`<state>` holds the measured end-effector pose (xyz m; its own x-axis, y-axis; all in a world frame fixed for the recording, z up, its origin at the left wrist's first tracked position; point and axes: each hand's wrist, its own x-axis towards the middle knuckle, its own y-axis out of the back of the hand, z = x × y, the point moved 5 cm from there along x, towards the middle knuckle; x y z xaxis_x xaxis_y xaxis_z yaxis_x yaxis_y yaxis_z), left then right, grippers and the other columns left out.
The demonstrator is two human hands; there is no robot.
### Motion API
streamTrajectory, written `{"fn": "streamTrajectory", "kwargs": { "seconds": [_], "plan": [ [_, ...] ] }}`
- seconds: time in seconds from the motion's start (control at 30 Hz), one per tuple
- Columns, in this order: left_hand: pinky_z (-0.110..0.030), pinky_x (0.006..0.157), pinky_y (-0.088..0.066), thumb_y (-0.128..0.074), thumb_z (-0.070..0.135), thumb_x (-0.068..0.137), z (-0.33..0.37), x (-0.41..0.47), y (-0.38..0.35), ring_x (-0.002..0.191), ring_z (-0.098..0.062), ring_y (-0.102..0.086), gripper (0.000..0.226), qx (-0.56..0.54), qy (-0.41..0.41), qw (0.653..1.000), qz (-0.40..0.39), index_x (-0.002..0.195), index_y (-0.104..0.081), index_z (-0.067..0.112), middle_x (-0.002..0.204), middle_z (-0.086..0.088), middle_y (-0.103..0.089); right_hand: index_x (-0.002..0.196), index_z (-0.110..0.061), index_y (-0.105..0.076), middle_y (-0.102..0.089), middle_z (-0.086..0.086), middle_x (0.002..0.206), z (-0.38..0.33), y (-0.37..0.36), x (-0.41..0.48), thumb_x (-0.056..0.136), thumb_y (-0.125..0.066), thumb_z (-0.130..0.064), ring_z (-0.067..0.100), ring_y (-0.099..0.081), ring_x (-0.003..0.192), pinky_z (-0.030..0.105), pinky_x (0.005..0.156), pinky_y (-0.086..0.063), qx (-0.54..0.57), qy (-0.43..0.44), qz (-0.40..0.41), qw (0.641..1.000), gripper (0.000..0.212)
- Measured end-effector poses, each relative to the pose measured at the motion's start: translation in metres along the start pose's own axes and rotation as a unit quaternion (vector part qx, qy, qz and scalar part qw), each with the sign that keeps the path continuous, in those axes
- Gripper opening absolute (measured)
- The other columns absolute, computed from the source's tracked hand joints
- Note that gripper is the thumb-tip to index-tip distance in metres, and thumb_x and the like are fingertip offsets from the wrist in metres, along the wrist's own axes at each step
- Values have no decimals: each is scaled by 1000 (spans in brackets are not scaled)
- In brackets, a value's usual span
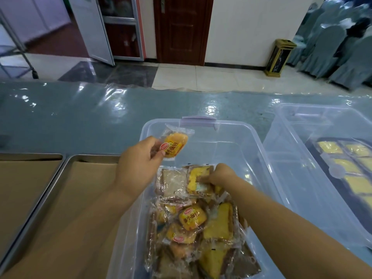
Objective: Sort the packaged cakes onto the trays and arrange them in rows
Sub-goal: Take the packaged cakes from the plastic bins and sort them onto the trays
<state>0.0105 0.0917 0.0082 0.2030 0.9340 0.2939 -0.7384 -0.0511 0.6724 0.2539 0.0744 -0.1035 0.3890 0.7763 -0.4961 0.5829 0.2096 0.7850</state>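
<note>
Below, right hand (220,175) fingertips hide among cakes (193,218); left hand (136,164) pinches one.

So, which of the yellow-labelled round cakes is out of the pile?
The round cake pinched by the left hand, raised near the clear bin's left corner; the others lie in the heap.

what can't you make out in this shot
Head view:
- The right hand: fingers buried among packaged cakes, grip unclear.
- Lower cakes in the clear bin: covered by the pile.
- The black tray in the second bin: blurred by its wall, cut by the right edge.
</note>
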Motion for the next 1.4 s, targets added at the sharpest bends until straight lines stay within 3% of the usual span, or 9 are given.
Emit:
{"fn": "streamTrajectory", "kwargs": {
  "seconds": [0.23,0.33,0.4,0.5,0.67,0.83,1.0,1.13,1.4],
  "plan": [
    [-19,63,-43,-63,25,87,-7,-3,8,76,1,-59,10,-66,42,995,54,97,-62,27,83,17,-65,96,-10,-51,-55,3,84,-6,32,-20,67,-82,-30,23,-55,77,35,63,-48,132,15,55,990,46],
    [-15,60,-40,-63,27,87,-10,-4,12,74,8,-58,8,-101,68,989,79,95,-60,30,80,23,-62,98,-9,-57,-62,9,87,-16,48,-32,71,-80,-18,21,-59,71,32,58,-52,307,58,86,946,37],
    [-17,61,-42,-64,27,87,-11,-4,13,74,7,-59,8,-123,75,986,88,94,-60,31,80,21,-64,100,-7,-58,-63,8,83,-25,40,-42,72,-79,-15,17,-59,66,24,48,-47,377,55,44,924,36],
    [-18,60,-41,-64,27,87,-12,-4,14,75,10,-59,7,-134,84,983,98,93,-62,31,80,20,-64,100,0,-60,-68,12,88,-39,-2,-48,74,-76,-7,23,-66,74,31,60,-55,430,31,-72,900,32],
    [-28,67,-48,-63,26,88,-15,-3,14,79,-5,-62,6,-126,94,982,100,94,-63,25,83,14,-67,91,-23,-45,-61,-2,94,-47,-56,-44,71,-80,-27,20,-63,85,37,72,-57,296,41,-28,954,41],
    [-33,68,-50,-63,25,87,-14,-3,14,77,-8,-62,4,-102,94,985,104,91,-62,26,81,12,-66,105,-27,-44,-61,-2,107,-55,-74,-51,76,-76,-25,21,-61,96,40,83,-55,296,83,8,951,43],
    [-35,68,-51,-63,24,86,-14,-2,15,75,-10,-61,4,-88,93,986,105,89,-61,25,79,11,-65,103,-30,-46,-50,1,104,-54,-72,-60,71,-77,-34,21,-57,90,35,78,-54,214,122,98,964,45],
    [-39,68,-51,-63,24,85,-14,-2,16,73,-16,-61,6,-95,97,985,110,88,-63,19,77,6,-65,98,-34,-42,-34,-6,101,-57,-69,-69,72,-76,-35,14,-50,75,26,63,-45,166,166,157,959,43],
    [-30,65,-47,-58,30,90,-15,-3,41,76,-5,-60,5,-168,81,975,121,90,-58,25,82,11,-65,103,-29,-50,-40,-5,103,-78,-30,-96,74,-72,-17,19,-55,88,34,76,-53,249,185,231,922,38]
  ]
}}
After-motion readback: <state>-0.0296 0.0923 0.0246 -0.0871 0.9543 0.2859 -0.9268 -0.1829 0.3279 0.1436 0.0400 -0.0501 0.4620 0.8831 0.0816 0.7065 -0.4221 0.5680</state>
